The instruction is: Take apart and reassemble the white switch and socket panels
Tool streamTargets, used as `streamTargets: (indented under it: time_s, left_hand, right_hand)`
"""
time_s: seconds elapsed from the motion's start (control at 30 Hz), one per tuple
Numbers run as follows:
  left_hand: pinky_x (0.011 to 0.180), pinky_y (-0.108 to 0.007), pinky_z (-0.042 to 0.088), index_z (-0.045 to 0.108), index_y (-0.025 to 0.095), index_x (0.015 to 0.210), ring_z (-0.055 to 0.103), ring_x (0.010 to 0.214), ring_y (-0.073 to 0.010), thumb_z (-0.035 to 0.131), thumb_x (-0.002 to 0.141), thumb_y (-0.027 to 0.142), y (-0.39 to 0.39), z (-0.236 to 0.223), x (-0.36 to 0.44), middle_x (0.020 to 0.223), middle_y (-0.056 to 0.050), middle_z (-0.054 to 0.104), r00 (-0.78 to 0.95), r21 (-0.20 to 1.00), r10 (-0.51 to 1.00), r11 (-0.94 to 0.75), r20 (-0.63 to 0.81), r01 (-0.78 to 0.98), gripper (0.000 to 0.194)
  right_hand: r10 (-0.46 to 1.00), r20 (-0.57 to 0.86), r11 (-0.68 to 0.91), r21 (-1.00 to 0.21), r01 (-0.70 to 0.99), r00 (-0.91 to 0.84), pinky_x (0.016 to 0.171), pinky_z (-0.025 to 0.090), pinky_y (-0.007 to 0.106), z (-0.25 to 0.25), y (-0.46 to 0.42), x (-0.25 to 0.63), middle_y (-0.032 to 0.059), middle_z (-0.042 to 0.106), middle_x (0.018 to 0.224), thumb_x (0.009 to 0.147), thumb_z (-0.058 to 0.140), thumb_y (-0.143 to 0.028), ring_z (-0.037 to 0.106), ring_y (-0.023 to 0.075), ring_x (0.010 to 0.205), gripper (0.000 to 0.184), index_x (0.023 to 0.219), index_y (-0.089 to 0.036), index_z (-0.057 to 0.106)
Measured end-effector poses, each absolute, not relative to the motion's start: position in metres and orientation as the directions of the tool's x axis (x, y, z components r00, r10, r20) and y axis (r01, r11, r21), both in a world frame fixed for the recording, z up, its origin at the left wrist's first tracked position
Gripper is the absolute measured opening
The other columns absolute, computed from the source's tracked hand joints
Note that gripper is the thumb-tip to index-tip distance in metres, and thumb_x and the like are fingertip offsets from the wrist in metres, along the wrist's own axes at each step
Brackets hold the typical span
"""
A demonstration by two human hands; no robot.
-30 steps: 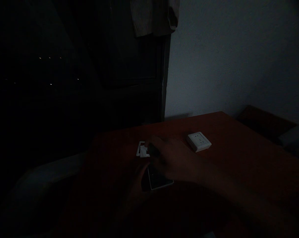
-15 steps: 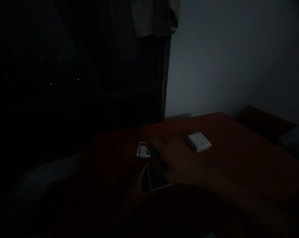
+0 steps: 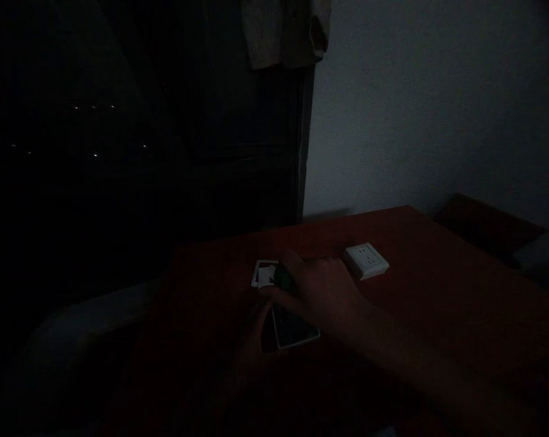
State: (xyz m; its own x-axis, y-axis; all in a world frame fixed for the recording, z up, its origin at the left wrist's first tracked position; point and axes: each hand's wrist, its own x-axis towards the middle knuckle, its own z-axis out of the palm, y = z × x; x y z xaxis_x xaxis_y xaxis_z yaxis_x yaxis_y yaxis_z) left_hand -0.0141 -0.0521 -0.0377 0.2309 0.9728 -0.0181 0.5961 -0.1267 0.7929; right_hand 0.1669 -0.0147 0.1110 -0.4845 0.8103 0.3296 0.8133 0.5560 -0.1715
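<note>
The room is very dark. My left hand [image 3: 251, 343] is curled against the left side of a white-rimmed square box [image 3: 299, 342] with a dark inside, apparently gripping it. Over the back of that box, my right hand [image 3: 326, 291] is closed around a dark green object [image 3: 283, 277], whose kind I cannot make out. Its thumb stretches left, close to the left fingertips. Just beyond the hands lies a white square frame [image 3: 255, 276] with a small white plate [image 3: 266, 276] on it, partly hidden by the right hand.
A white wall socket on its box [image 3: 367, 261] sits right of my hands on the reddish-brown table [image 3: 438, 291]. Behind are a pale wall [image 3: 415, 109], a dark window or door frame [image 3: 301, 145] and a hanging cloth [image 3: 283, 33]. Something white peeks in at the bottom edge.
My right hand was blurred and has shifted slightly; its thumb now reaches further left, near the left fingertips. The left hand, box and socket have stayed almost in place.
</note>
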Motion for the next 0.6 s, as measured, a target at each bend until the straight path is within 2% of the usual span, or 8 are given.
streamTargets:
  time_s: [0.1, 0.2, 0.3, 0.4, 0.5, 0.6]
  left_hand:
    - [0.109, -0.050, 0.031, 0.033, 0.029, 0.142, 0.035, 0.134, -0.0350, 0.077, 0.065, 0.036, -0.053, -0.040, -0.013, 0.147, -0.009, 0.038, 0.248, 0.800, 0.969, -0.147, -0.003, 0.582, 0.088]
    - [0.108, -0.050, 0.033, 0.032, 0.030, 0.142, 0.036, 0.133, -0.0342, 0.077, 0.066, 0.040, -0.056, -0.042, -0.014, 0.147, -0.009, 0.038, 0.268, 0.838, 0.963, -0.156, 0.012, 0.523, 0.089]
    - [0.106, -0.048, 0.037, 0.030, 0.031, 0.143, 0.040, 0.131, -0.0333, 0.081, 0.061, 0.043, -0.057, -0.043, -0.017, 0.145, -0.009, 0.040, 0.281, 0.908, 0.960, -0.113, -0.006, 0.404, 0.097]
    - [0.102, -0.047, 0.042, 0.033, 0.031, 0.141, 0.047, 0.125, -0.0323, 0.082, 0.060, 0.046, -0.057, -0.043, -0.021, 0.143, -0.009, 0.044, 0.272, 0.929, 0.960, -0.039, -0.068, 0.369, 0.096]
    - [0.104, -0.046, 0.040, 0.035, 0.030, 0.140, 0.044, 0.128, -0.0322, 0.080, 0.061, 0.048, -0.056, -0.044, -0.023, 0.144, -0.008, 0.041, 0.266, 0.914, 0.962, -0.053, -0.061, 0.401, 0.093]
    - [0.109, -0.046, 0.034, 0.036, 0.030, 0.140, 0.034, 0.135, -0.0320, 0.079, 0.064, 0.049, -0.056, -0.048, -0.023, 0.149, -0.006, 0.034, 0.274, 0.893, 0.962, -0.116, -0.008, 0.435, 0.089]
  right_hand:
    - [0.847, 0.333, 0.505, -0.262, 0.822, -0.414, 0.048, 0.023, 0.026, 0.113, -0.010, 0.181, 0.0029, 0.067, 0.066, 0.086, 0.048, -0.057, 0.060, 0.0173, 0.053, 0.038, 0.091, -0.020, 0.057]
    - [0.923, 0.298, 0.369, -0.509, 0.778, -0.242, 0.050, 0.032, 0.025, 0.104, -0.001, 0.205, 0.0018, 0.065, 0.066, 0.084, 0.054, -0.052, 0.059, 0.0155, 0.057, 0.033, 0.084, -0.019, 0.057]
    - [0.965, 0.260, 0.213, -0.728, 0.652, -0.025, 0.052, 0.039, 0.026, 0.080, 0.008, 0.231, 0.0014, 0.062, 0.065, 0.081, 0.057, -0.053, 0.058, 0.0151, 0.057, 0.034, 0.080, -0.019, 0.057]
    - [0.993, 0.111, 0.086, -0.912, 0.400, 0.040, 0.051, 0.044, 0.027, 0.051, 0.010, 0.248, 0.0010, 0.060, 0.065, 0.081, 0.056, -0.053, 0.057, 0.0152, 0.055, 0.034, 0.084, -0.019, 0.054]
    - [1.000, 0.016, 0.008, -0.959, 0.283, 0.026, 0.051, 0.045, 0.027, 0.035, 0.002, 0.254, -0.0007, 0.058, 0.062, 0.082, 0.056, -0.053, 0.056, 0.0150, 0.054, 0.033, 0.086, -0.020, 0.053]
    - [0.996, 0.085, 0.073, -0.949, 0.307, 0.024, 0.053, 0.045, 0.027, 0.035, -0.007, 0.253, -0.0009, 0.057, 0.065, 0.084, 0.054, -0.049, 0.055, 0.0146, 0.056, 0.029, 0.086, -0.020, 0.054]
